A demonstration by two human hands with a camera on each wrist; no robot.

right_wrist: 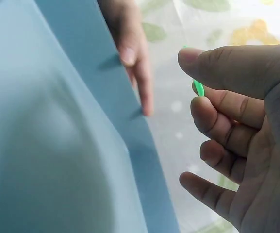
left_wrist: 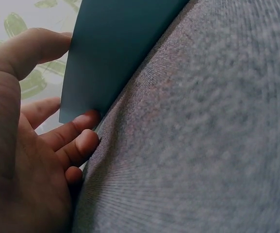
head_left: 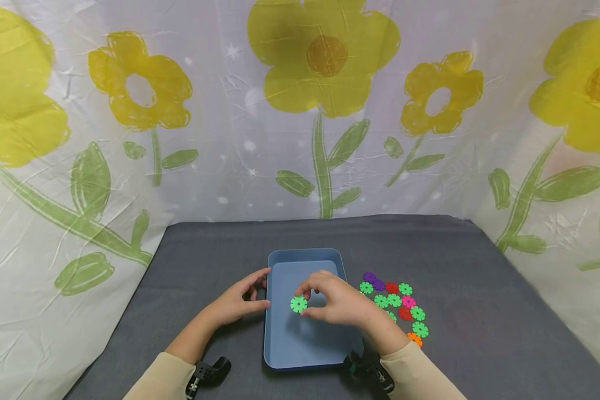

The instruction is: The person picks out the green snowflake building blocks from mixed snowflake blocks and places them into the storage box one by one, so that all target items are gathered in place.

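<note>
Thumb and fingertips of my right hand (head_left: 337, 301) pinch a small green notched plastic disc (head_left: 298, 304) above the blue rectangular tray (head_left: 305, 347). In the right wrist view the green disc (right_wrist: 199, 89) shows edge-on between thumb and fingers. My left hand (head_left: 235, 301) is at the tray's left side, its thumb and index fingertip touching the rim. In the left wrist view, the thumb and fingers of the left hand (left_wrist: 38, 141) lie against the outer wall of the tray (left_wrist: 110, 48), without wrapping round it.
To the right of the tray, loose notched discs lie on the dark grey cloth (head_left: 480, 322): several green ones (head_left: 420, 329), purple ones (head_left: 370, 277), red ones (head_left: 391, 288), a pink one (head_left: 408, 301) and an orange one (head_left: 415, 338). A flower-printed curtain (head_left: 220, 139) hangs behind.
</note>
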